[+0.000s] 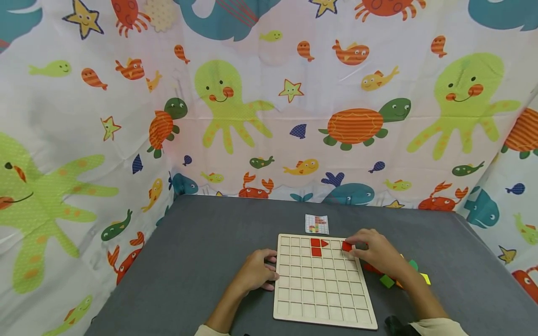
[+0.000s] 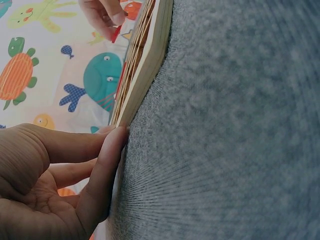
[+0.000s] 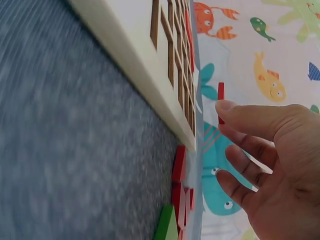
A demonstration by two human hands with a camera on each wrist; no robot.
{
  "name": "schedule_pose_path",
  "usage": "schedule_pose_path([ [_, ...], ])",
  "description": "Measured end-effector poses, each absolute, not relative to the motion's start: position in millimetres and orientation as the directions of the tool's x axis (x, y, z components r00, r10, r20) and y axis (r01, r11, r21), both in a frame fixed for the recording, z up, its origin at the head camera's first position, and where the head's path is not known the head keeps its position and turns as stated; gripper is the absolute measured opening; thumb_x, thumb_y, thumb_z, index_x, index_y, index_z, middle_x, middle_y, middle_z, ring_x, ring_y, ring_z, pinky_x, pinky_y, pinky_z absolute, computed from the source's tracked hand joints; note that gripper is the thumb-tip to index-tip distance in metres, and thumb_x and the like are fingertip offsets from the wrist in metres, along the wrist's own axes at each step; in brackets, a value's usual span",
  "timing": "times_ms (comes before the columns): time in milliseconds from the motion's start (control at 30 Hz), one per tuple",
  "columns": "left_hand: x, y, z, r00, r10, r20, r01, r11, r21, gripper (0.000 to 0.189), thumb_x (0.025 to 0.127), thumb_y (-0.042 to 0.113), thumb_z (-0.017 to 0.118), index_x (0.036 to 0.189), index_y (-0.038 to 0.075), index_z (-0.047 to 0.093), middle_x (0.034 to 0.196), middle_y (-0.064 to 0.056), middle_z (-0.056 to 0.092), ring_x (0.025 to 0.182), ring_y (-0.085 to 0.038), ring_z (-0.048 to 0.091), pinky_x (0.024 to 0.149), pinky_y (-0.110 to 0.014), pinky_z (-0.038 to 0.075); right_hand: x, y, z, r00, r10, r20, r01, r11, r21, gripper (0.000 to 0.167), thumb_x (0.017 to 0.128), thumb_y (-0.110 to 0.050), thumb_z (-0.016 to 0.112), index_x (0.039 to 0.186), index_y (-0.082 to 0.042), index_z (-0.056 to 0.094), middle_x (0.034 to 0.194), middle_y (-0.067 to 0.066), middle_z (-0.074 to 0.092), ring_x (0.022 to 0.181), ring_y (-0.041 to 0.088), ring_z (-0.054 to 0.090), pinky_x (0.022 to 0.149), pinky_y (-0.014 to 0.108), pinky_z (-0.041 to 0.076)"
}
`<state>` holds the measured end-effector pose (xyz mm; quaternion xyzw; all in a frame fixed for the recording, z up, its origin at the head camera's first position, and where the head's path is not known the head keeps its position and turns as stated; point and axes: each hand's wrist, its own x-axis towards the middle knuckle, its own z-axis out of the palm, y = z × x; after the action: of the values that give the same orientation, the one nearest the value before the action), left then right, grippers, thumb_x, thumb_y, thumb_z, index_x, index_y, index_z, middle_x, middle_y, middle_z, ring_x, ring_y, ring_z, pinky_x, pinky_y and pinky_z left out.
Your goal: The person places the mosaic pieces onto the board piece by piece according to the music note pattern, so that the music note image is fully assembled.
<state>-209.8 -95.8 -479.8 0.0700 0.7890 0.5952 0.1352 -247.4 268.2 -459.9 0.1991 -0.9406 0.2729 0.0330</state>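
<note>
A pale wooden grid board [image 1: 323, 296] lies on the grey table. Two red square tiles [image 1: 316, 252] and a red triangle tile [image 1: 324, 243] sit in cells near its far edge. My right hand [image 1: 378, 252] pinches another red square tile [image 1: 346, 246] between thumb and fingertips, above the board's far right corner. From the right wrist view, this tile [image 3: 221, 92] is seen edge-on, apart from the board. My left hand [image 1: 255, 270] is at the board's left side. The left wrist view shows its fingertips [image 2: 117, 137] touching the board's edge, extended rather than wrapped around it.
Behind the board lies a small printed card [image 1: 317, 224] with a coloured grid pattern. Loose red, green [image 1: 387, 281] and yellow [image 1: 426, 278] tiles lie right of the board, partly beneath my right forearm. A sea-animal printed cloth [image 1: 260, 116] hangs around the table [image 1: 201, 261].
</note>
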Motion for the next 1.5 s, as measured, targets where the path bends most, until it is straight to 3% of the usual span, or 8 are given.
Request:
schedule_pose_path([
  [533,-210.1,-96.3,-479.2,-0.952,0.279,-0.128,-0.053,0.263,0.963,0.063,0.082,-0.017,0.076,0.142,-0.008,0.059,0.125,-0.019,0.061,0.095,-0.024,0.069,0.058,-0.039,0.067,-257.8,241.4,-461.7,-0.91,-0.391,0.14,-0.401,0.74,-0.539,0.024,0.095,-0.012,0.074,0.119,-0.009,0.08,0.113,0.002,0.073,0.1,0.022,0.058,0.082,0.041,0.052],
  [1500,-207.9,-96.2,-476.3,-0.951,0.28,-0.13,-0.053,0.269,0.962,0.063,0.082,-0.017,0.075,0.142,-0.009,0.058,0.126,-0.02,0.062,0.099,-0.026,0.069,0.058,-0.039,0.067,-265.4,222.7,-469.3,-0.893,-0.447,0.058,-0.399,0.724,-0.562,0.024,0.091,-0.009,0.082,0.115,-0.009,0.081,0.106,-0.001,0.072,0.097,0.018,0.06,0.081,0.039,0.056],
])
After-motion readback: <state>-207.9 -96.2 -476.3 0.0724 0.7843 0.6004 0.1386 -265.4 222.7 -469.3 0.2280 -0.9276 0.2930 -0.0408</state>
